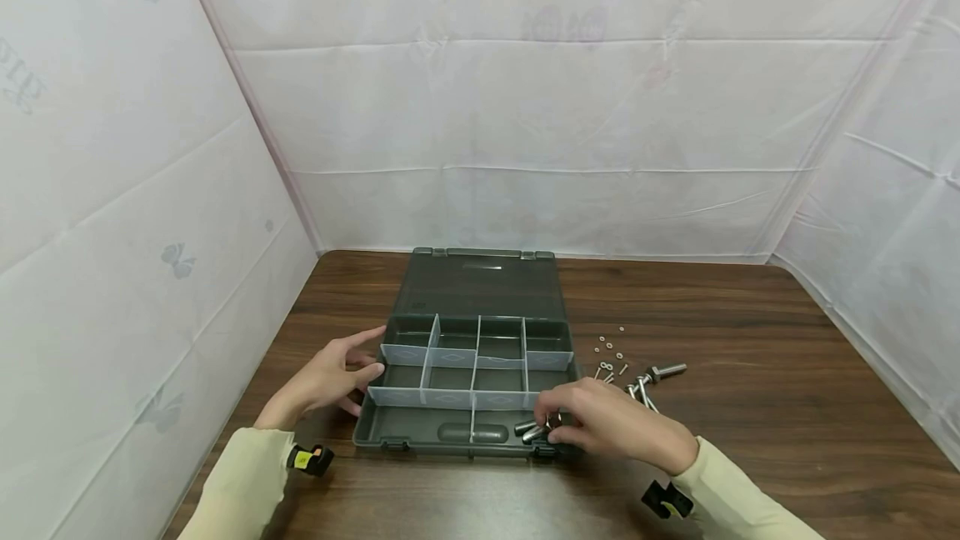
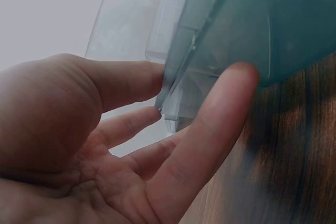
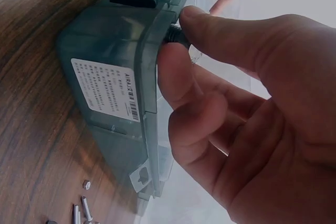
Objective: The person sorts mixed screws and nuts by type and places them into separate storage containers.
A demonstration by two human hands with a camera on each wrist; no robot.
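Note:
An open grey organiser box (image 1: pixel 483 282) with pale dividers lies on the wooden table, its lid flat behind it. My left hand (image 1: pixel 371 357) rests against the box's left wall (image 2: pixel 294 24) with nearly straight fingers (image 2: pixel 131 85) and holds nothing. My right hand (image 1: pixel 551 427) is over the front right compartment. It pinches a short dark bolt (image 1: pixel 528 430) between thumb and fingers. In the right wrist view the bolt (image 3: pixel 176 36) sits just above the box rim (image 3: pixel 149 51).
Loose bolts (image 1: pixel 652 375) and small nuts (image 1: pixel 607 348) lie on the table right of the box; a few (image 3: pixel 81 211) show in the right wrist view. White sheeted walls close in the table on the left, back and right.

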